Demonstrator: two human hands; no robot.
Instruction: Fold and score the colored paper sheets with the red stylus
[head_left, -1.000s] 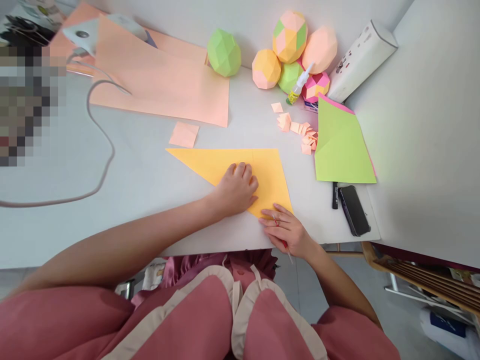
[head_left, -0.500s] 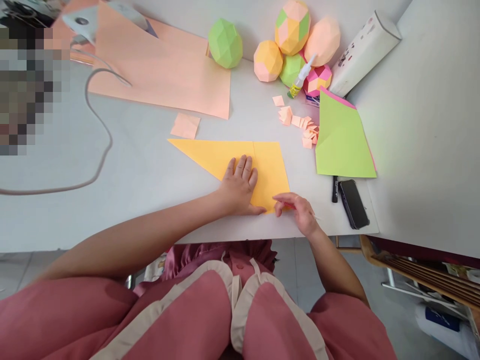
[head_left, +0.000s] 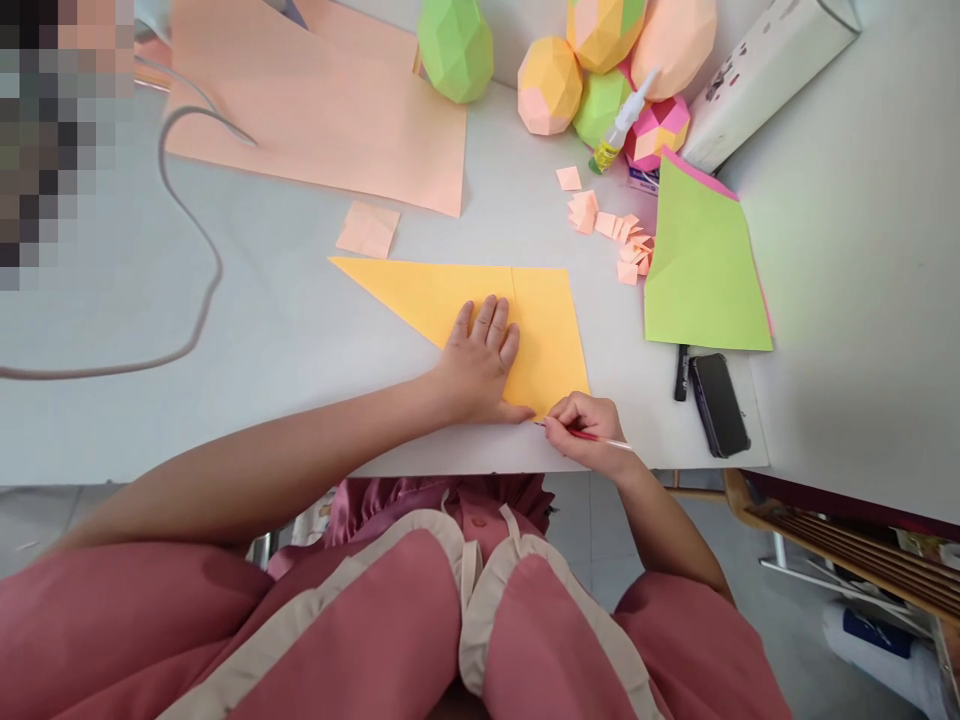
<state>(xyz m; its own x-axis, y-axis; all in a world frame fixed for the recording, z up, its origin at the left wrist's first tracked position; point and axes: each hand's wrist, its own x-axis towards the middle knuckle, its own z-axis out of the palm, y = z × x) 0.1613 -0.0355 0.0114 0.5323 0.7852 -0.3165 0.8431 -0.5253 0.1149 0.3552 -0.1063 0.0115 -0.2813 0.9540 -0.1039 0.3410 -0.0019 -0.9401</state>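
Note:
A yellow-orange sheet of paper point(head_left: 551, 330) lies on the white table, with a thin line across its upper right part. My left hand point(head_left: 480, 365) is spread flat on this sheet, fingers pointing away from me and thumb out to the right along the near edge. Close by that thumb, my right hand point(head_left: 589, 430) grips a red pen point(head_left: 596, 437) with a pale rear end. The pen's tip is at the sheet's near edge, too small to tell whether it touches.
Small peach paper pieces point(head_left: 631, 250) and a green sheet point(head_left: 709, 270) lie to the right, near a phone point(head_left: 720, 405) and a black marker point(head_left: 681, 373). Faceted paper balls point(head_left: 550, 85) and a glue bottle point(head_left: 622, 125) stand behind. Peach sheets point(head_left: 322, 120) and a cable point(head_left: 217, 270) occupy the left.
My right hand has turned and closed in a writing grip, bringing the pen tip to the paper's near edge beside my left thumb. The left hand stays flat; the view has shifted slightly.

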